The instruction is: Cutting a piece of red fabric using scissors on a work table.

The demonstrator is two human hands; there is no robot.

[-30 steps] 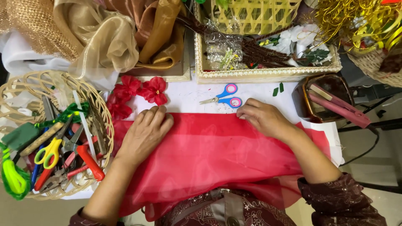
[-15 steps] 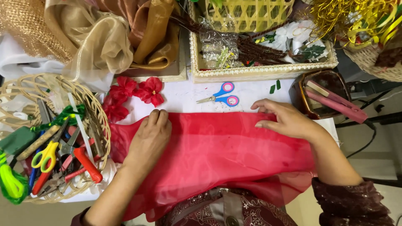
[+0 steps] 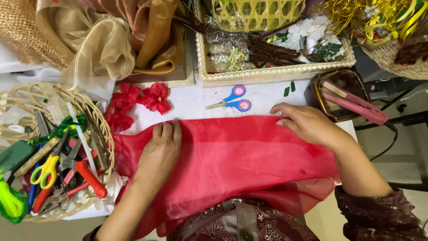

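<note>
Both hands lie on a sheet of sheer red fabric (image 3: pixel 232 160) spread across the white table (image 3: pixel 196 100) in front of the person. Left hand (image 3: pixel 161 149) rests palm down, fingers pressed together and pointing away from the body, fingertips right at the cloth's far edge. Right hand (image 3: pixel 307 124) sits further along that same edge, fingers slightly curled over it; whether it pinches the hem or only presses on it I cannot tell.

The cloth's long axis runs left to right, from just beside the wicker tool basket (image 3: pixel 104 134) to the table's right-hand corner, and its near side drapes off the table over the person's lap. So the far edge runs straight between the two hands, with a stretch of it lying loose between them.

Just beyond that edge, between the hands and a little past them, lie small blue-and-pink scissors (image 3: pixel 232 99), apart from the cloth. Red fabric flowers (image 3: pixel 138 100) sit beyond the left hand, near the cloth's left corner. A brown tray holding a pink hair straightener (image 3: pixel 354 100) is close beside the right hand. Further back stand gold cloth (image 3: pixel 111 40) and a cream tray of trimmings (image 3: pixel 272 73).
</note>
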